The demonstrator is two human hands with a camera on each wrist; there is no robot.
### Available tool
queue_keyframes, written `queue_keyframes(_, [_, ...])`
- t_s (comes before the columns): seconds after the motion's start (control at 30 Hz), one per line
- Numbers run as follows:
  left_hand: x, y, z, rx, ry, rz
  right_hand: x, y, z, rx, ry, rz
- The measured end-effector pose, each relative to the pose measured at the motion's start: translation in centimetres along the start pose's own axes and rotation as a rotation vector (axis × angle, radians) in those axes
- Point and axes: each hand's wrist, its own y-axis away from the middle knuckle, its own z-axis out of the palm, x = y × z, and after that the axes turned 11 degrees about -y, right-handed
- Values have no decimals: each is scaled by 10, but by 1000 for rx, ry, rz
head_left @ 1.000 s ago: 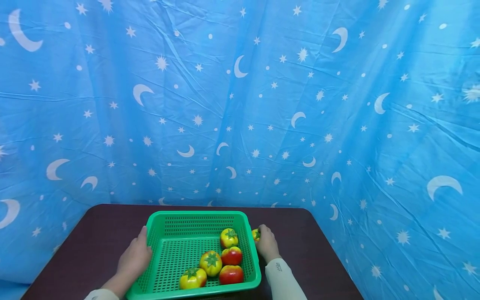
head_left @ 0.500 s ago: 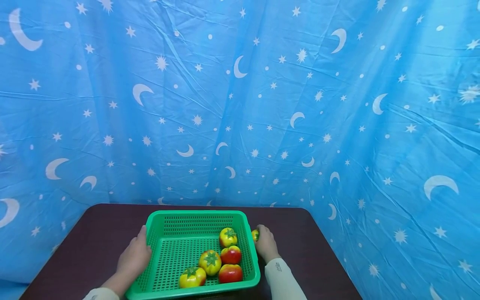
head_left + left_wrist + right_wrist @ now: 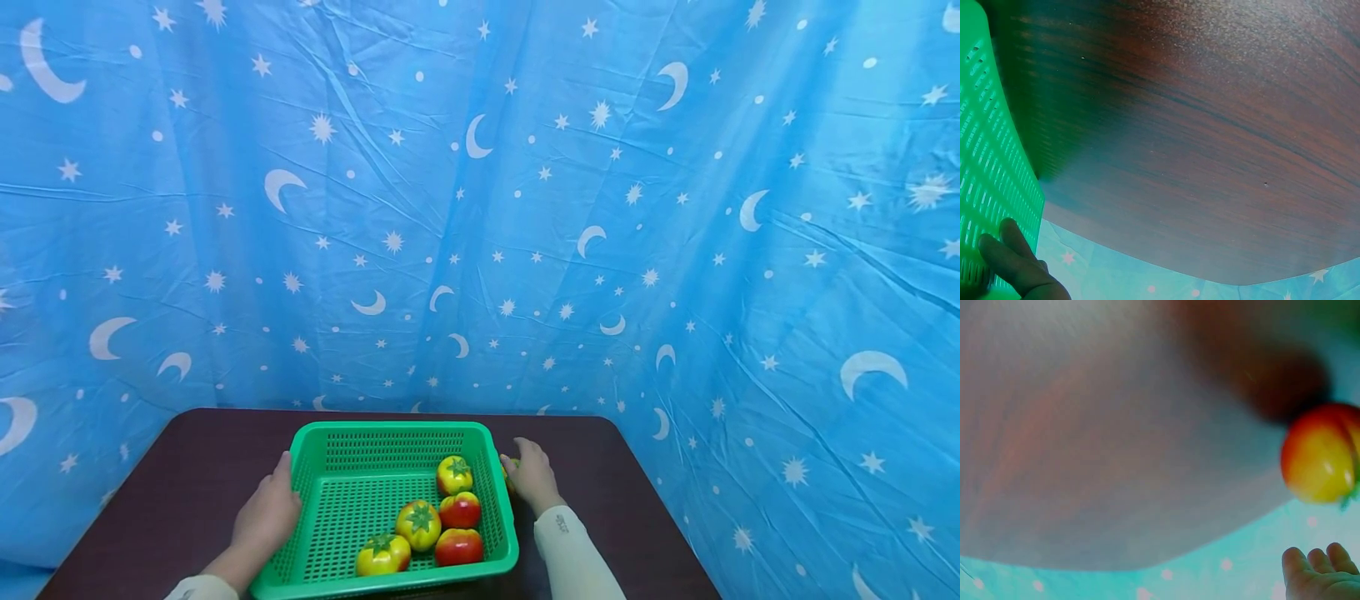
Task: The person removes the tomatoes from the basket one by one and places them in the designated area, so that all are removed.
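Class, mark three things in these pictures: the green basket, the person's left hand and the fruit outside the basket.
Green basket [image 3: 390, 426], head view: its far rim.
Left hand [image 3: 267, 510], head view: back of the hand.
Fruit outside the basket [image 3: 1321, 457], right wrist view: its yellow side.

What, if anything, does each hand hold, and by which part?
The left hand holds the green basket by its left rim; the right hand holds nothing.

basket [image 3: 393, 450]: smooth plastic | fruits [image 3: 418, 525]: glossy, smooth | tabletop [image 3: 1179, 144]: wood-grained (faint sheen) | curtain [image 3: 450, 208]: creased cloth
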Motion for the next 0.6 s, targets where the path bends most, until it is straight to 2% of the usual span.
queue_keyframes(0.27, [0, -1, 1, -5, 3, -4, -37, -16, -14, -54, -75, -90])
queue_keyframes(0.6, [1, 2, 1, 14, 10, 1, -74, -11, 0, -167, -86, -208])
